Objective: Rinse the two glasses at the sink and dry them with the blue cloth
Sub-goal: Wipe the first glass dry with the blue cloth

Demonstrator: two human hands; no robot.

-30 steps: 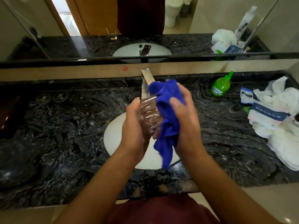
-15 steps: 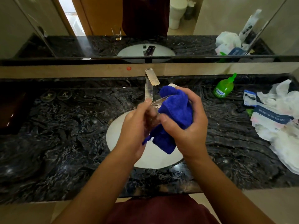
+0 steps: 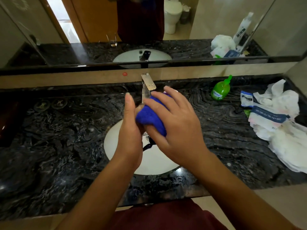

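Over the sink (image 3: pixel 116 146), centre frame: blue cloth (image 3: pixel 150 117) bunched into a thick wad, pressed between both hands. Glass almost fully hidden inside the wad; only a sliver of something clear shows at the cloth's 10 o'clock edge, can't confirm shape. Right hand (image 3: pixel 176 123) grip: fingers spread, wrapped over the top of the cloth, clamped on it. Left hand (image 3: pixel 131 130) grip: fingers straight and together, palm flat against the cloth's 9 o'clock side; can't tell if it closes on the glass underneath. Faucet (image 3: pixel 147 85) just past the hands at 12 o'clock. Second glass seen only in the mirror at 11 o'clock. Green bottle (image 3: pixel 220 90) on the dark marble worktop (image 3: pixel 66 138) at 2 o'clock; white plastic bags (image 3: pixel 282 127) at 3 o'clock.
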